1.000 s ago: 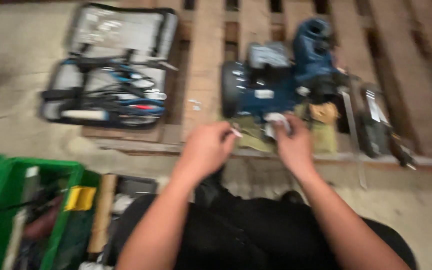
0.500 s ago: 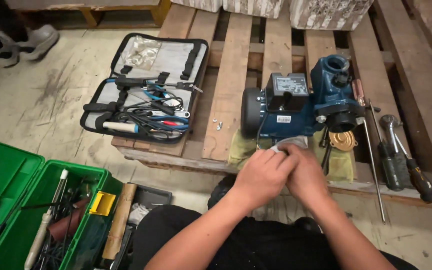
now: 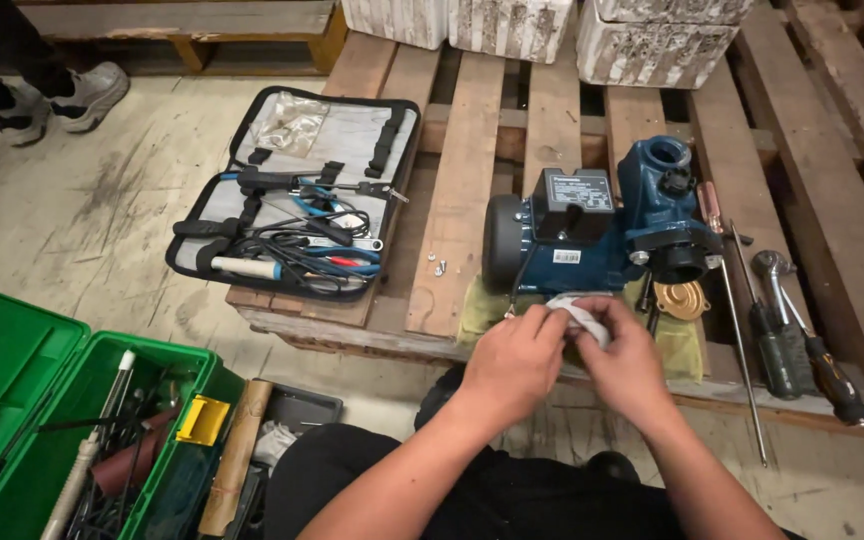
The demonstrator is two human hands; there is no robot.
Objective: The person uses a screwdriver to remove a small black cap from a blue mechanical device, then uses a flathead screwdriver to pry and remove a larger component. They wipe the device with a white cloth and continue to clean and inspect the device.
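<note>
Pinching a small white cloth (image 3: 580,312) between them, the left hand (image 3: 514,362) and right hand (image 3: 624,362) have their fingers closed on it just before the blue water pump (image 3: 592,235). Judging by the brass cover (image 3: 682,298) lying off beside the fingers, disassembly is underway; screwdrivers (image 3: 802,345) lie further right on the wooden pallet (image 3: 462,190).

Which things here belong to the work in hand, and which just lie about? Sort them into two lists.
In hand:
left hand
right hand
white cloth, held between both
blue pump, just beyond

Lying about:
open tool case
green toolbox
screwdrivers
brass cap
loose screws
</note>
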